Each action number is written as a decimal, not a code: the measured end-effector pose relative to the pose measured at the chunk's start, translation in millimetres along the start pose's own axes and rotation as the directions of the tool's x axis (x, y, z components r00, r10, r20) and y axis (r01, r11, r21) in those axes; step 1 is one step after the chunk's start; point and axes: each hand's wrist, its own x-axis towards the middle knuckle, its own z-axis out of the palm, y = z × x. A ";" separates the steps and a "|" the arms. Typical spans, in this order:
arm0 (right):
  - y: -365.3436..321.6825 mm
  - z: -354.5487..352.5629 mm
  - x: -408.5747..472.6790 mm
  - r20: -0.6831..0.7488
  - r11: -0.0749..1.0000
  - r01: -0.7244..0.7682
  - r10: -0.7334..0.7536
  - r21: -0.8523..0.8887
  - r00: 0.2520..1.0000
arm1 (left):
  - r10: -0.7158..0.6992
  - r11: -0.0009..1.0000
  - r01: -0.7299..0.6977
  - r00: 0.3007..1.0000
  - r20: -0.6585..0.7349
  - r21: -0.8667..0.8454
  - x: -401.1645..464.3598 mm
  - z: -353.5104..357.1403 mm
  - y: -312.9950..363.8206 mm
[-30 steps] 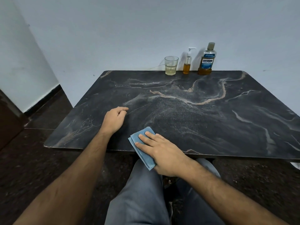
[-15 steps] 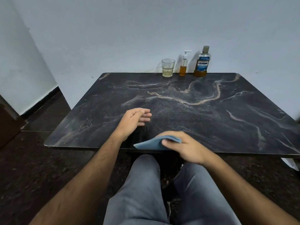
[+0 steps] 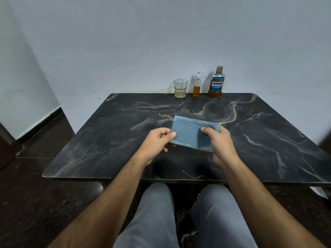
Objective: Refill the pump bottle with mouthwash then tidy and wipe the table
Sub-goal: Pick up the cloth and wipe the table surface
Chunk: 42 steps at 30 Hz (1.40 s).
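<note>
The person sits at the dark marbled table [image 3: 268, 140] with both forearms stretched out over it, holding a folded blue cloth [image 3: 191, 134] up between the two hands, over the middle of the tabletop. The left hand [image 3: 157, 140] pinches the cloth's left edge, thumb on top and the other fingers curled underneath. The right hand [image 3: 221, 140] grips the right side, thumb laid across the top face and fingers wrapped round behind. Whether the cloth's lower edge touches the table I can't tell from here. Along the far edge, against the pale wall, three things stand upright in a row: a glass [image 3: 180, 88] with a little pale liquid in the bottom on the left, the small pump bottle [image 3: 196, 85] partly filled with amber liquid in the middle, and the mouthwash bottle [image 3: 217, 83] with its blue label just beside it on the right. Grey trousers show below the near edge.
</note>
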 end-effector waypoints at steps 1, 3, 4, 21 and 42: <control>-0.4 1.0 4.3 0.014 1.000 -0.007 0.007 -0.001 1.000 | 0.003 1.000 -0.003 1.000 -0.029 -0.004 1.9 -1.4 1.4; -1.4 2.3 10.5 0.066 0.999 -0.034 0.033 0.017 0.997 | 0.006 0.999 -0.008 0.998 -0.055 -0.038 4.0 -4.2 5.4; -2.8 3.4 13.6 0.088 0.999 -0.043 0.041 0.020 0.995 | 0.008 0.998 -0.012 0.998 -0.064 -0.056 5.7 -5.9 7.0; -16.3 71.7 119.5 0.042 0.962 -0.025 0.038 -0.272 0.998 | -0.127 0.978 0.069 0.947 -0.294 -0.199 109.9 -73.2 7.8; 58.3 180.4 360.4 -0.065 0.905 -0.015 -0.014 -0.425 0.998 | -0.118 0.898 0.324 0.828 -0.548 0.297 360.4 -146.3 -78.8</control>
